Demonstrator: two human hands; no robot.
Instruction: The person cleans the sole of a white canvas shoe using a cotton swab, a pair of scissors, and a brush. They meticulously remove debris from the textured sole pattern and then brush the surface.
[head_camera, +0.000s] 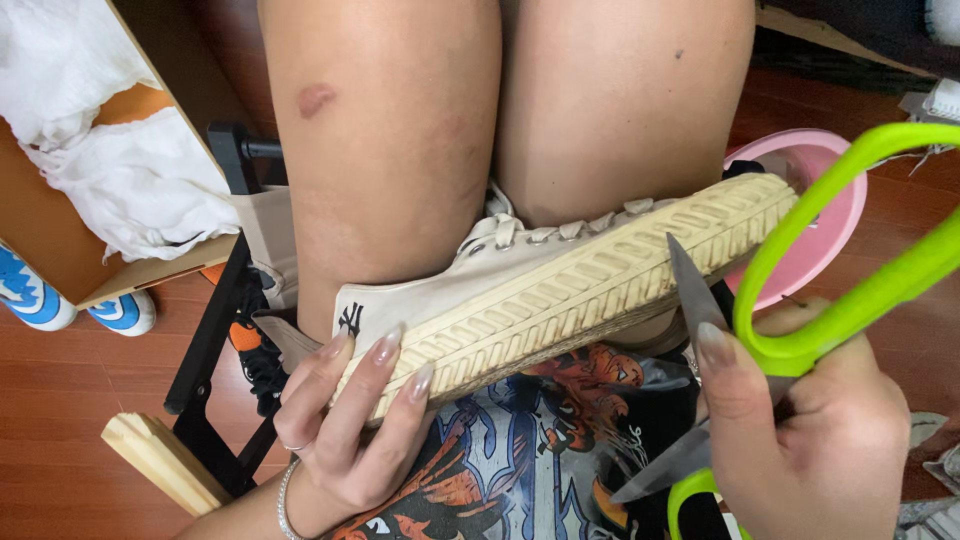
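Head view, looking down onto the lap: the left hand (345, 430) grasps the heel end of a cream canvas low-top sneaker with a ribbed, yellowed rubber sole (560, 290). The long-nailed fingers (385, 375) curl over the sole edge, and the palm sits beneath the heel. The sneaker lies on its side across the bare thighs (400, 150), sole facing the camera, toe pointing away from the grip toward the upper right. Its laces show along the far edge, against the thighs.

The right hand (810, 430) is clenched around the handles of a pair of lime-green plastic-handled scissors with grey steel blades (830, 300). The blades stand open; the upper blade tip rises from the grip and touches or nearly touches the sole near the toe end, and contact cannot be confirmed. The lower blade runs down and left from the grip.

Beyond the toe end lies a round pink plastic basin (830, 215). Below both grips is a black printed garment with orange and blue graphics (540, 450). Left of the left-hand grip stands a black metal frame (210, 350) on a red-brown wooden floor (70, 400).
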